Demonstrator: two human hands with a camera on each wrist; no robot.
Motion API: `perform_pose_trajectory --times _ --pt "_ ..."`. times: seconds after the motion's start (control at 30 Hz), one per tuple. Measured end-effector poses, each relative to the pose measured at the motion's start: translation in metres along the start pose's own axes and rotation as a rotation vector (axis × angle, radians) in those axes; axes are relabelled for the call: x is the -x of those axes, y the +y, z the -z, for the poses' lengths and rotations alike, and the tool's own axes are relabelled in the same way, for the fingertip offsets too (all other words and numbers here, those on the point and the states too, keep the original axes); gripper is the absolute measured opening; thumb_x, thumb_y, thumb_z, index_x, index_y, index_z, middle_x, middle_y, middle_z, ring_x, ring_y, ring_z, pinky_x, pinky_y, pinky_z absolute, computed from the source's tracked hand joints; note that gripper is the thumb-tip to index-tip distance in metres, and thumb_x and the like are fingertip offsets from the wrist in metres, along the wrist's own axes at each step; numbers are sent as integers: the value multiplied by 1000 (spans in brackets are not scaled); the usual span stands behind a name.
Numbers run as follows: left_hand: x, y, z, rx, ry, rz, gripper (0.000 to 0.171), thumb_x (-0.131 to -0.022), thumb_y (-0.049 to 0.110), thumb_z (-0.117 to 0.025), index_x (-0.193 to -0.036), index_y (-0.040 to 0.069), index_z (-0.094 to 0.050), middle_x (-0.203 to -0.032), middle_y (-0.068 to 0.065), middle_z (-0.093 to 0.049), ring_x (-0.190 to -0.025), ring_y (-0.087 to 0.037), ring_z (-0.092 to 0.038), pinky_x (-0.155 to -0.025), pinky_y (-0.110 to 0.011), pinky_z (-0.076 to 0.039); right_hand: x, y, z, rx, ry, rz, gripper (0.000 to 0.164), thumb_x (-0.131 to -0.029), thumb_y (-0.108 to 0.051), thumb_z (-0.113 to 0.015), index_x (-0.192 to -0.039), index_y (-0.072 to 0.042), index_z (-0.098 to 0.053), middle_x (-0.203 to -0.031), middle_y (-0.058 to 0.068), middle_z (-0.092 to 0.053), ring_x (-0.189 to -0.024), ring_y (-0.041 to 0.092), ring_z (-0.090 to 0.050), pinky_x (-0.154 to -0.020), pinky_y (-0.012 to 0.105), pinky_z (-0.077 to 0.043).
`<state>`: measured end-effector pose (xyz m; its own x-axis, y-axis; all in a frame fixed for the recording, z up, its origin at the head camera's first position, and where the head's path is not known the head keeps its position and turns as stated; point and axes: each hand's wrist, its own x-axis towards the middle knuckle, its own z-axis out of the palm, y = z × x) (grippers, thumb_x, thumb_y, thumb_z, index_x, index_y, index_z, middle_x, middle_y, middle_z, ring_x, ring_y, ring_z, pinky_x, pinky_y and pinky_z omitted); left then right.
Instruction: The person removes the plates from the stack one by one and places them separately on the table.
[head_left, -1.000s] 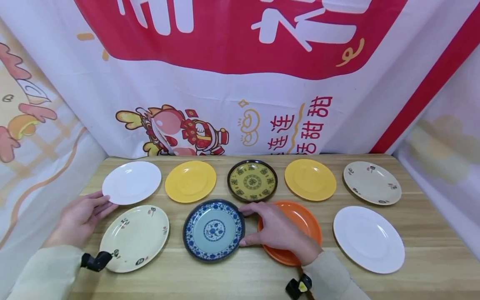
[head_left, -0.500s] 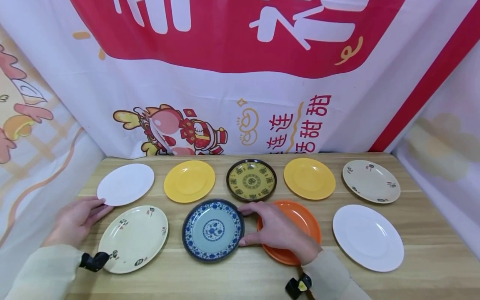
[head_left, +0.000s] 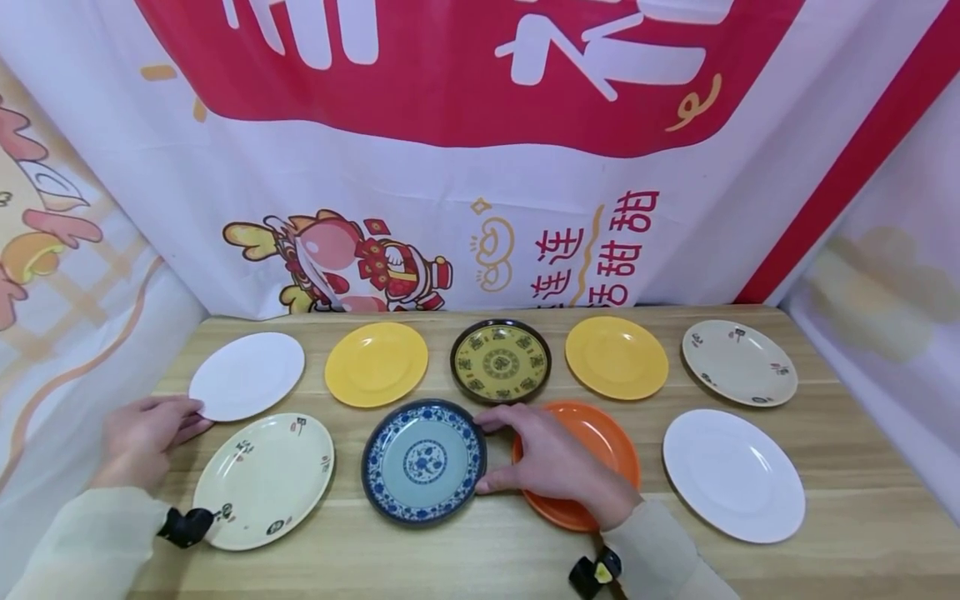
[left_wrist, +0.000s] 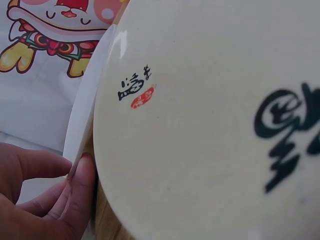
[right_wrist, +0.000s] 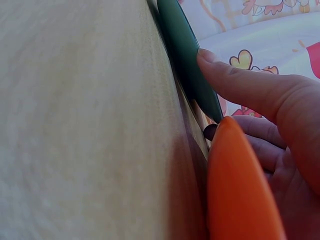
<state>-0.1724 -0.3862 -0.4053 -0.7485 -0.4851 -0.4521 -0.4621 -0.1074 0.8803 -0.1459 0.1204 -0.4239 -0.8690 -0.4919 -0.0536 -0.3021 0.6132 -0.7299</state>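
Note:
At the table's far left, my left hand (head_left: 150, 433) pinches the near-left rim of a white plate (head_left: 247, 377). In the left wrist view, thumb and fingers (left_wrist: 80, 195) meet on that white plate's edge (left_wrist: 82, 107). A cream plate with dark lettering (head_left: 266, 483) lies just in front of it. My right hand (head_left: 551, 458) holds the right rim of a blue-patterned plate (head_left: 423, 462), thumb at the near side and fingers at the far side. Beneath this hand sits an orange plate (head_left: 600, 442), partly hidden by it.
Along the back row stand a yellow plate (head_left: 377, 365), a dark-rimmed olive plate (head_left: 500, 362), another yellow plate (head_left: 617, 358) and a lettered cream plate (head_left: 739, 363). A second white plate (head_left: 733, 475) lies front right on the wooden table (head_left: 480, 554). Printed cloth (head_left: 420, 192) hangs behind.
My left hand has moved the white plate left and slightly toward me, off its former place beside the yellow one. The right hand and the blue-patterned plate have stayed put.

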Motion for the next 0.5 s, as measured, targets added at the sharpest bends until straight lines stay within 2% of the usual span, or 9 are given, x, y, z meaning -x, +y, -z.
perform_pose_trajectory --times 0.13,0.37,0.5 --pt "-2 1 -1 -52 25 -12 32 -100 1 -68 -75 21 -68 -65 10 -69 -60 -5 -74 -66 -23 -67 0 0 0 1 4 0 77 -76 -46 -98 -143 -24 -66 -139 -7 -72 -135 18 -63 -124 50 -47" --pt "-4 3 -2 -140 46 -23 8 -101 2 -67 -103 9 -66 -67 13 -65 -60 -4 -73 -67 -23 -67 1 -1 0 6 5 -5 77 -76 -46 -98 -143 -25 -66 -139 -8 -72 -135 18 -63 -125 51 -46" --pt "-6 3 1 -219 50 -43 14 -101 3 -67 -115 2 -63 -70 14 -63 -61 -2 -72 -67 -23 -67 1 -1 0 5 2 -7 77 -76 -45 -98 -143 -25 -66 -139 -8 -72 -135 18 -63 -124 50 -47"
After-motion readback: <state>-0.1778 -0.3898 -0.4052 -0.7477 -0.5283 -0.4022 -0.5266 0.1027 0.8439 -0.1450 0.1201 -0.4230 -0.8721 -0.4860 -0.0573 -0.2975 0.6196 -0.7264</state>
